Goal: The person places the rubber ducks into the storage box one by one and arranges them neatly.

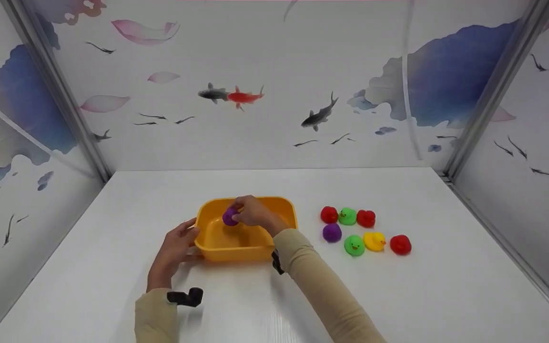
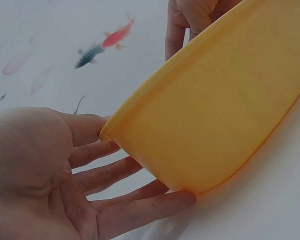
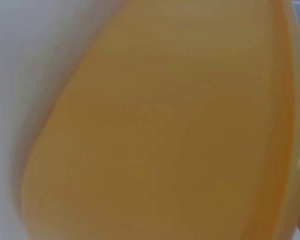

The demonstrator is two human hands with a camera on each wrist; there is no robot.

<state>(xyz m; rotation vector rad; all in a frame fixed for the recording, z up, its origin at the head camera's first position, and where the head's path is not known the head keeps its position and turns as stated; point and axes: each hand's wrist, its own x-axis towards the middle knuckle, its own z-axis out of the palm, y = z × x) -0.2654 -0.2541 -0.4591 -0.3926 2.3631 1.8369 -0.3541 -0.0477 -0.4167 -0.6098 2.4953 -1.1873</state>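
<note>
One grip, the left hand (image 1: 177,245), is spread apart, its fingers nearly straight against the left end of an orange tub (image 1: 248,249), which sits left of centre on the white tabletop (image 1: 427,295), short of the far edge. Over the tub's left half, the right hand (image 1: 251,212) has its grip clamped on a purple toy (image 1: 229,217); whether that toy touches the tub's floor is hard to tell. Farther toward the tabletop's right edge lie a loose purple toy (image 1: 332,233), two green ducks (image 1: 354,245), a yellow duck (image 1: 374,241) and three red toys (image 1: 401,245). A smooth, round toy could slip from a light pinch, and the right sleeve (image 1: 298,255), passing the tub's right rim, might nudge the tub askew. No brand, label or writing can be read.
</note>
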